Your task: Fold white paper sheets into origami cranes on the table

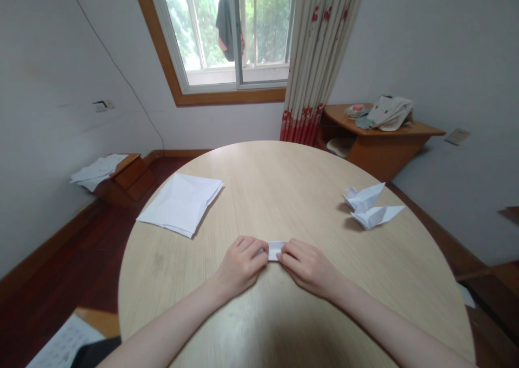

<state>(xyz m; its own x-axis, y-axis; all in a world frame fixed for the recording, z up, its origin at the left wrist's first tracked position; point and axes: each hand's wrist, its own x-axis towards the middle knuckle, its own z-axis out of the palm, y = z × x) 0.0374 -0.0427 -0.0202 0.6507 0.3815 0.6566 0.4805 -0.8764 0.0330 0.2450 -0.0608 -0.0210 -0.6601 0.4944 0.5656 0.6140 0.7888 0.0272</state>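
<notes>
A small folded piece of white paper (275,251) lies on the round wooden table (279,195), right in front of me. My left hand (244,262) grips its left end, fingers curled and thumb pressed along the near side. On the other end my right hand (307,265) closes in the same way, thumb and fingers together. Only the middle strip of the paper shows between my hands; both ends are hidden under the fingers.
A stack of white paper sheets (180,203) lies at the table's left. Two folded paper birds (377,214) stand at the right. Beyond the table are a window, a curtain (312,60), a corner cabinet (373,152) with a cloth bag (391,113), and a small drawer unit (132,179).
</notes>
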